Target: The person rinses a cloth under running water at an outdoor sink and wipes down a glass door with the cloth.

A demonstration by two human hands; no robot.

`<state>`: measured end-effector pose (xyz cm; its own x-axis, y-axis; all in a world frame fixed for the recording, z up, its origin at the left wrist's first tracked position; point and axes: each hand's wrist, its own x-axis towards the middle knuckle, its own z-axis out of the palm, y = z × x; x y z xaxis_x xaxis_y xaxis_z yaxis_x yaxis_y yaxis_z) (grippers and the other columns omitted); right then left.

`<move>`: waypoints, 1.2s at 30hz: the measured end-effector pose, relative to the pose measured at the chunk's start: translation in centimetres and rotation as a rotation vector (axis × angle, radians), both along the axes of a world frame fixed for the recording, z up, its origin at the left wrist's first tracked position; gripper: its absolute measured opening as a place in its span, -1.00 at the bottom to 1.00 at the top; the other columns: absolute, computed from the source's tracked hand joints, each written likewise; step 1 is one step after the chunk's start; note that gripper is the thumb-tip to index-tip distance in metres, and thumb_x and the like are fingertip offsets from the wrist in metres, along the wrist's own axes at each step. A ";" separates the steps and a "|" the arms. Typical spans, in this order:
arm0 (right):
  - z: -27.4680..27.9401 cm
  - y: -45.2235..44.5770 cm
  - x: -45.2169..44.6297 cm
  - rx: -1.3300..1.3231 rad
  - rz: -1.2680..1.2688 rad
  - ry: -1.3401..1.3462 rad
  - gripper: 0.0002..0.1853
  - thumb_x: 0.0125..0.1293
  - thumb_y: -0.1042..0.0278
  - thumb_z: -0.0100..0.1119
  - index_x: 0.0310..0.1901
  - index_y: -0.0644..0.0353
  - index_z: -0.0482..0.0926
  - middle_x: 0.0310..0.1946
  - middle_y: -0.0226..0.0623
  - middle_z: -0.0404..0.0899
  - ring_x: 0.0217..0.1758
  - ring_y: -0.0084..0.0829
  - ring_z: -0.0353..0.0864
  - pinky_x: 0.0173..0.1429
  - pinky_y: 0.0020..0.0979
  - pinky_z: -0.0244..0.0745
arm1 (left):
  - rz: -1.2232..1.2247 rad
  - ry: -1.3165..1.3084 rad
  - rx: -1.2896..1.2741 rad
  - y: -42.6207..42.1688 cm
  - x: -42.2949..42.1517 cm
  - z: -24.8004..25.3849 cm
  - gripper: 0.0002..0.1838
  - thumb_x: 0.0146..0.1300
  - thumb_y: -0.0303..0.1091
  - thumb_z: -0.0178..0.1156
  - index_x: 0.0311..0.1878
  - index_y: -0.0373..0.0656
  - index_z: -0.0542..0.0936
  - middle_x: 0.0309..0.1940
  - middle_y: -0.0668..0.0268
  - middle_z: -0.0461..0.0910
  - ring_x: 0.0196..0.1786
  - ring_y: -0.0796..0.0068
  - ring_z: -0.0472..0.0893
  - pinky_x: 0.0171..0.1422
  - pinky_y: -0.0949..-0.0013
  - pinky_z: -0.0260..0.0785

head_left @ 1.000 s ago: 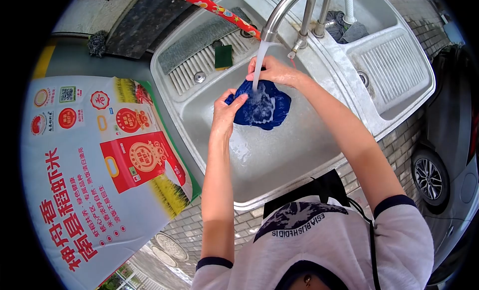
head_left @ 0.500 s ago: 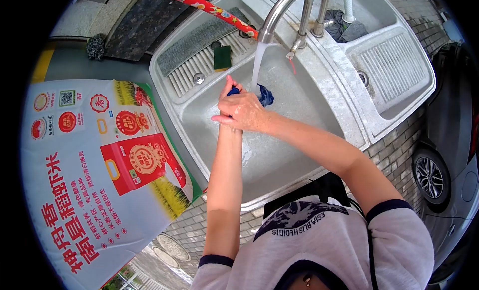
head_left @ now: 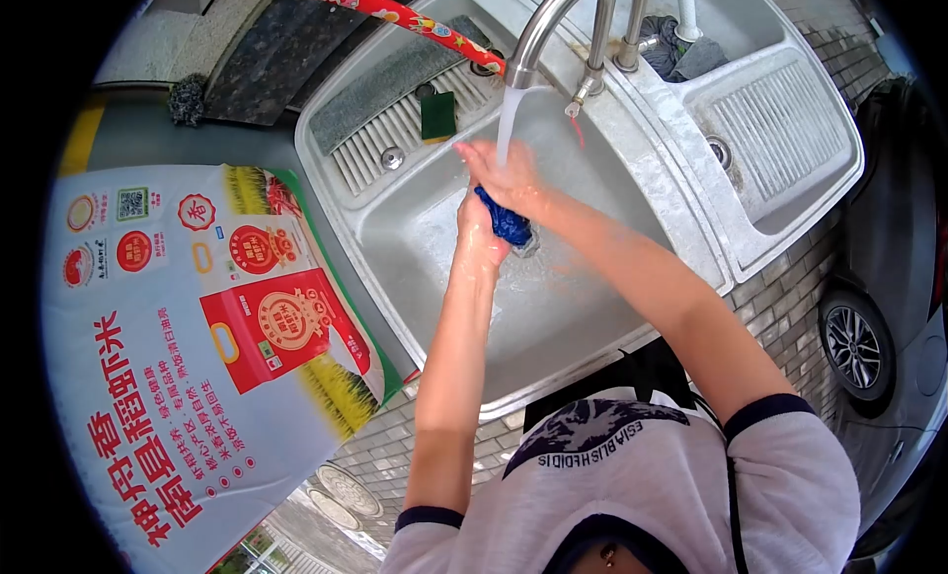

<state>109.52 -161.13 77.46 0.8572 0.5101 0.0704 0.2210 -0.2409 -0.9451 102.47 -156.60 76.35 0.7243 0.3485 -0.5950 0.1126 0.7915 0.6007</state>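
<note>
A wet, bunched dark-blue cloth point(head_left: 504, 219) lies against the palm of my left hand point(head_left: 478, 224), over the sink basin. My left fingers are partly hidden behind my right hand. My right hand point(head_left: 504, 174) is just above the cloth, its fingers stretched out toward the upper left across my left hand. Running water point(head_left: 509, 120) from the curved metal faucet point(head_left: 523, 61) falls onto the back of my right hand. Both hands and forearms look wet.
The grey sink basin point(head_left: 583, 307) surrounds my hands. A green scouring sponge point(head_left: 437, 116) sits on the ribbed drainboard. A printed rice sack point(head_left: 267, 436) covers the left side. Grey cloth point(head_left: 681, 51) lies in the second basin, and a parked car point(head_left: 889, 327) stands at right.
My right hand has moved up from around my left wrist into the water stream, and its fingers have straightened. The blue cloth now shows below it, nearer my left palm.
</note>
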 end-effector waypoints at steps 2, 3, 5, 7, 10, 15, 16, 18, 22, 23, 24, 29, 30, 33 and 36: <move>0.0 0.4 1.2 -0.035 0.036 -0.076 -0.53 0.26 -0.02 -0.03 -0.59 0.25 0.43 -0.72 -0.16 0.41 -0.55 -0.06 0.45 -0.35 -0.27 0.39 | 0.014 -0.083 -0.062 0.0 0.2 1.9 -0.41 0.24 0.10 0.01 0.17 -0.16 0.31 -0.02 0.33 0.45 -0.03 0.45 0.49 -0.01 0.36 0.39; 0.8 0.4 1.5 -0.047 0.061 -0.127 -0.52 0.26 -0.06 -0.04 -0.55 0.24 0.44 -0.69 -0.18 0.43 -0.52 -0.14 0.48 -0.34 -0.30 0.39 | 0.015 -0.083 -0.063 0.3 0.2 2.2 -0.41 0.24 0.10 0.01 0.17 -0.16 0.31 -0.02 0.33 0.45 -0.03 0.45 0.49 -0.01 0.36 0.39; 1.1 0.4 2.2 -0.059 0.086 -0.179 -0.50 0.26 -0.11 -0.06 -0.51 0.24 0.46 -0.66 -0.20 0.45 -0.49 -0.22 0.50 -0.33 -0.32 0.38 | -0.162 -0.186 -0.038 1.5 0.0 2.7 -0.48 0.19 -0.03 0.15 0.10 -0.18 0.37 -0.08 0.33 0.50 -0.09 0.48 0.52 -0.03 0.39 0.40; 0.0 0.2 3.1 0.235 0.177 0.237 -0.48 0.26 -0.17 -0.08 -0.37 0.23 0.49 -0.56 -0.34 0.45 -0.38 -0.43 0.48 -0.23 -0.43 0.37 | -0.277 -0.131 0.170 2.7 0.0 2.9 -0.56 0.18 -0.15 0.18 0.03 -0.21 0.41 -0.13 0.32 0.52 -0.12 0.48 0.54 -0.03 0.39 0.41; -1.9 -0.7 1.7 0.657 0.234 0.498 -0.53 0.26 -0.07 -0.03 -0.22 0.29 0.51 -0.45 -0.42 0.50 -0.34 -0.51 0.44 -0.15 -0.47 0.38 | -0.261 -0.083 0.321 2.6 0.2 3.8 -0.68 0.09 -0.41 0.26 -0.07 -0.21 0.49 -0.25 0.35 0.57 -0.22 0.53 0.57 -0.07 0.44 0.43; -6.8 -4.7 -0.5 0.308 0.479 0.668 -0.53 0.29 -0.02 -0.05 -0.11 0.31 0.51 -0.32 -0.40 0.52 -0.23 -0.56 0.45 -0.06 -0.51 0.36 | -0.078 -0.211 0.301 1.9 -0.4 5.9 -0.71 0.16 -0.39 0.19 -0.04 -0.19 0.48 -0.23 0.35 0.57 -0.20 0.53 0.57 -0.06 0.43 0.43; -7.7 -4.8 -0.9 0.324 0.466 0.742 -0.53 0.30 -0.03 -0.05 -0.13 0.30 0.52 -0.33 -0.40 0.53 -0.24 -0.57 0.45 -0.07 -0.51 0.36 | -0.102 -0.250 0.311 2.0 -0.5 6.2 -0.71 0.17 -0.39 0.18 -0.04 -0.20 0.48 -0.22 0.35 0.57 -0.19 0.54 0.57 -0.05 0.43 0.42; -9.6 -4.6 -1.5 0.341 0.451 0.816 -0.53 0.30 -0.04 -0.05 -0.15 0.30 0.53 -0.34 -0.41 0.53 -0.24 -0.57 0.46 -0.07 -0.52 0.36 | -0.107 -0.234 0.321 1.9 -0.8 6.2 -0.71 0.20 -0.40 0.15 -0.01 -0.21 0.47 -0.20 0.32 0.57 -0.17 0.51 0.57 -0.03 0.41 0.42; -10.2 -4.6 -2.0 0.448 0.304 1.104 -0.58 0.26 -0.01 0.04 -0.06 0.19 0.46 -0.25 -0.35 0.52 -0.18 -0.49 0.49 -0.06 -0.45 0.38 | 0.007 -0.337 0.235 1.7 -1.5 7.6 -0.70 0.23 -0.46 0.07 0.04 -0.24 0.43 -0.13 0.25 0.55 -0.09 0.40 0.56 0.06 0.32 0.40; -9.7 -4.8 -2.2 0.502 0.164 1.274 -0.59 0.24 0.01 0.07 -0.03 0.14 0.43 -0.19 -0.31 0.51 -0.14 -0.45 0.50 -0.06 -0.41 0.40 | 0.013 -0.376 0.232 1.9 -1.6 7.8 -0.69 0.24 -0.47 0.06 0.07 -0.23 0.41 -0.10 0.25 0.54 -0.07 0.38 0.55 0.07 0.31 0.40; -9.6 -4.6 -2.0 0.503 0.163 1.275 -0.59 0.24 0.01 0.07 -0.03 0.14 0.43 -0.19 -0.31 0.51 -0.14 -0.45 0.50 -0.06 -0.41 0.40 | 0.018 -0.415 0.228 2.1 -1.7 7.9 -0.67 0.24 -0.47 0.05 0.09 -0.23 0.39 -0.08 0.24 0.53 -0.06 0.37 0.55 0.08 0.30 0.40; -8.3 -2.5 -0.9 0.863 -0.054 1.299 -0.65 0.17 0.25 0.17 -0.05 0.14 0.37 -0.14 -0.27 0.50 -0.08 -0.37 0.53 -0.01 -0.27 0.47 | 0.070 -0.333 0.250 4.7 -2.8 2.8 -0.57 0.21 -0.47 0.04 0.17 -0.20 0.33 0.03 0.22 0.46 0.10 0.35 0.44 0.22 0.23 0.25; -8.2 -1.8 -1.0 0.833 -0.115 1.249 -0.64 0.16 0.30 0.18 -0.04 0.14 0.36 -0.14 -0.26 0.49 -0.09 -0.37 0.53 -0.01 -0.29 0.47 | 0.068 -0.105 0.290 4.3 -3.1 1.8 -0.59 0.27 -0.30 -0.02 0.18 -0.12 0.33 0.02 0.26 0.47 0.11 0.37 0.43 0.21 0.14 0.23; -4.9 0.0 -4.5 0.515 -0.150 0.654 -0.55 0.07 0.40 0.24 -0.02 0.18 0.29 -0.12 -0.19 0.46 -0.11 -0.37 0.52 -0.06 -0.34 0.44 | -0.048 -0.009 -0.170 4.0 -3.7 -2.2 -0.54 0.27 -0.03 -0.03 0.16 -0.03 0.33 0.05 0.26 0.43 0.08 0.19 0.44 0.12 -0.07 0.26; -0.3 -1.5 -8.6 0.161 0.013 0.051 -0.67 0.06 0.28 0.24 -0.18 0.17 0.39 -0.28 -0.20 0.53 -0.21 -0.31 0.56 -0.14 -0.36 0.44 | 0.015 -0.210 -0.006 1.3 -4.0 -3.0 -0.50 0.28 0.09 -0.07 0.13 -0.06 0.37 -0.13 0.19 0.44 -0.10 0.19 0.47 0.02 0.14 0.37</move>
<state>100.91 -162.63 77.16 0.8554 0.5063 0.1091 0.1742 -0.0828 -0.9812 98.46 -155.28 73.39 0.8275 0.3568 -0.4335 -0.0265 0.7960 0.6047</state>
